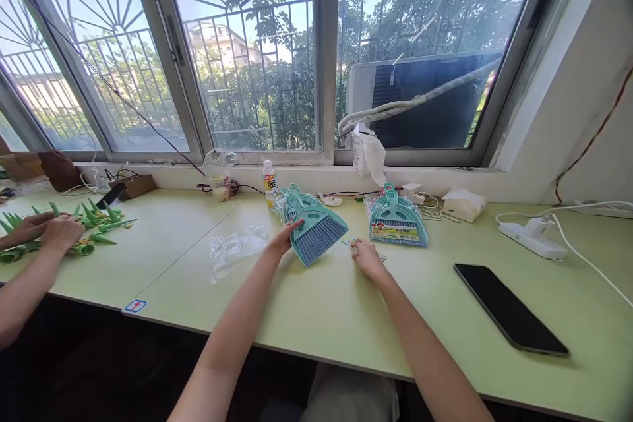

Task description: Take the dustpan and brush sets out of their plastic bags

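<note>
My left hand [283, 237] grips a teal mini dustpan with a blue-bristled brush [316, 227] nested in it. The set is tilted, its bristles toward the lower right, and no label shows on its front. My right hand [366, 258] is low over the table with its fingers closed on a small printed card [352, 242]; most of the card is hidden under the hand. Behind my right hand lies a second dustpan-and-brush set [398, 219], with a yellow-green printed label [395, 231] across its bristles. Other sets partly show behind both.
Clear plastic bags [237, 247] lie left of my left hand. A black phone [509, 306] and a white power strip [531, 241] are at right. A bottle [270, 184] stands by the window. At far left, another person's hands [62, 231] handle green cone-shaped pieces [101, 214].
</note>
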A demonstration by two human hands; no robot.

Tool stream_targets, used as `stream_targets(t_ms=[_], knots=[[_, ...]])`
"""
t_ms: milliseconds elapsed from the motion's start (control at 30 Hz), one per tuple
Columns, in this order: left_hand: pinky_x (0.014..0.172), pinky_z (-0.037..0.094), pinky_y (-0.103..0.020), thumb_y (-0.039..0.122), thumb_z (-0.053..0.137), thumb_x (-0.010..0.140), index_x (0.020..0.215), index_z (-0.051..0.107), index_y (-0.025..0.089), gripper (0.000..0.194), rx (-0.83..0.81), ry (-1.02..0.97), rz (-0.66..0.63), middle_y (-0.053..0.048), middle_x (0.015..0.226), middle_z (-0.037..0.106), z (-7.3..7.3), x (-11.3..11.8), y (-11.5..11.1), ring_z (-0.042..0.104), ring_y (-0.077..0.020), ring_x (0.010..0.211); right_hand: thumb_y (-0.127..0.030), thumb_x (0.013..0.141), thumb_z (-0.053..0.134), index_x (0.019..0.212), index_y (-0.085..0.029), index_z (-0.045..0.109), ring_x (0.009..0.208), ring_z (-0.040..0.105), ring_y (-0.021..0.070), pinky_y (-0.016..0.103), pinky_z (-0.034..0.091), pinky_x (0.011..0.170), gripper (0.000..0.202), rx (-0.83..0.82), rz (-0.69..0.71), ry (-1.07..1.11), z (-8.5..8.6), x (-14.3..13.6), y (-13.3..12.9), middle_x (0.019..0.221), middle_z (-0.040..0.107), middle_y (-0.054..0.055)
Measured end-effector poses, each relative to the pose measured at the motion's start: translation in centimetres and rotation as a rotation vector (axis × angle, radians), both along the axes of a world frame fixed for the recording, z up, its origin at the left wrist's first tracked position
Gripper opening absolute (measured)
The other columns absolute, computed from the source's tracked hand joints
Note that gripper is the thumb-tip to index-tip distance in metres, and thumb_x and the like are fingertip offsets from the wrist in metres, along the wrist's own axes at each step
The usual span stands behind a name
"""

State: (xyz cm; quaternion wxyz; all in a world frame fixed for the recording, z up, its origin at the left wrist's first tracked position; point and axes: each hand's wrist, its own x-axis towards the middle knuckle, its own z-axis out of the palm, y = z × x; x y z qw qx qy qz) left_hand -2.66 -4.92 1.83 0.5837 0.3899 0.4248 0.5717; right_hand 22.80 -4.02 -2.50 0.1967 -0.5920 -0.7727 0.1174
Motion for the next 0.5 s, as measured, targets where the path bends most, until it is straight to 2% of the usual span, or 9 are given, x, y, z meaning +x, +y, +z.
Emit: stream_targets(t_ms=[100, 200, 333, 400, 500], knots=[[0.09, 0.052, -0.031, 0.007, 0.065, 0.078, 0.107, 0.06, 0.011, 0.03, 0.009, 0.017, -0.025, -0.007, 0.095, 0.072, 0.0, 0.3, -0.2, 0.066, -0.0193, 0.091, 0.0, 0.078, 0.048, 0.115, -0.019, 0.069, 0.126, 0.052, 0.0223, 0.031, 0.041, 0.101, 0.047, -0.024, 0.014, 0.03, 0.0, 0.2, -0.1, 0.137, 0.057, 0.009], [0.092, 0.051, -0.033, 0.005, 0.072, 0.068, 0.107, 0.061, 0.012, 0.041, 0.01, 0.027, -0.046, -0.008, 0.099, 0.071, 0.1, 0.4, -0.4, 0.065, -0.0217, 0.096, 0.0, 0.078, 0.051, 0.117, -0.019, 0.068, 0.123, 0.054, 0.0205, 0.028, 0.041, 0.099, 0.047, -0.035, 0.016, 0.058, 0.4, 0.4, -0.3, 0.129, 0.062, 0.009], [0.096, 0.05, -0.035, 0.013, 0.083, 0.059, 0.11, 0.061, 0.018, 0.056, 0.031, 0.078, -0.14, -0.008, 0.108, 0.069, 0.4, 0.8, -0.7, 0.064, -0.0233, 0.102, -0.013, 0.078, 0.065, 0.125, -0.018, 0.062, 0.126, 0.05, 0.0298, 0.036, 0.045, 0.094, 0.048, -0.091, -0.133, 0.022, 1.2, 0.7, -0.5, 0.132, 0.058, 0.014], [0.097, 0.049, -0.038, 0.017, 0.086, 0.055, 0.112, 0.06, 0.019, 0.063, 0.046, 0.124, -0.221, -0.008, 0.108, 0.068, 0.4, 1.4, -0.9, 0.065, -0.0242, 0.103, -0.018, 0.076, 0.069, 0.118, -0.017, 0.066, 0.123, 0.052, 0.0327, 0.039, 0.047, 0.089, 0.042, -0.109, -0.177, -0.009, 1.3, 1.2, -0.3, 0.128, 0.06, 0.016], [0.099, 0.047, -0.041, 0.017, 0.087, 0.051, 0.11, 0.062, 0.018, 0.064, 0.072, 0.137, -0.261, -0.008, 0.105, 0.069, 0.2, 2.8, -1.1, 0.065, -0.0246, 0.102, -0.017, 0.066, 0.076, 0.097, -0.015, 0.071, 0.107, 0.063, 0.0303, 0.036, 0.049, 0.081, 0.031, -0.085, -0.159, 0.06, 0.8, 2.3, 0.4, 0.109, 0.068, 0.016]])
